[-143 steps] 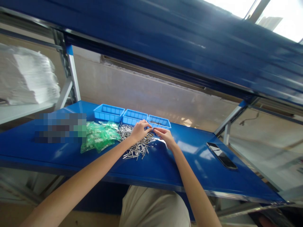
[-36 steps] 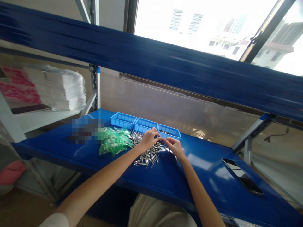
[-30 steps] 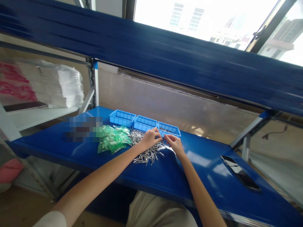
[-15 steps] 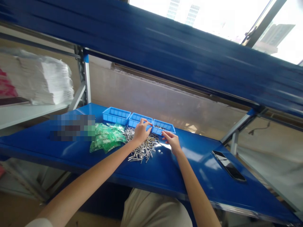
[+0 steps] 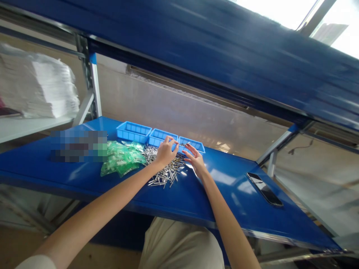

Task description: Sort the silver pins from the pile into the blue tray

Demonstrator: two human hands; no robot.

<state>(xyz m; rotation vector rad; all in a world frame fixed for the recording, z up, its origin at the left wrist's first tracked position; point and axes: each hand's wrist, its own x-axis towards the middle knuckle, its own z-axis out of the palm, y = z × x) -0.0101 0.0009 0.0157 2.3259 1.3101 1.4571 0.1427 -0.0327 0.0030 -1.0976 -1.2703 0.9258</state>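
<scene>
My left hand (image 5: 166, 152) is over the pile, thumb and fingers pinched together on what looks like a thin metal pin (image 5: 181, 144). Close by on the right, my right hand (image 5: 195, 161) has its fingers apart, with nothing visible between them. Beneath the hands lies a loose heap of thin silvery metal pins (image 5: 165, 177), partly covered by my left hand. Behind them stands the right blue bin (image 5: 198, 148), with some pins in it. The middle blue bin (image 5: 158, 137) is partly hidden by my left hand.
The left blue bin (image 5: 134, 131) adjoins the middle one. Green-printed plastic bags (image 5: 120, 160) lie left of the heap, beside a blurred-out patch. A phone (image 5: 264, 189) lies on the right of the blue table (image 5: 224, 194). A blue beam (image 5: 179, 48) crosses overhead.
My right hand's fingers have spread from a pinch on a thin pin. My left hand stays pinched near the bins. The whole view has shifted slightly.
</scene>
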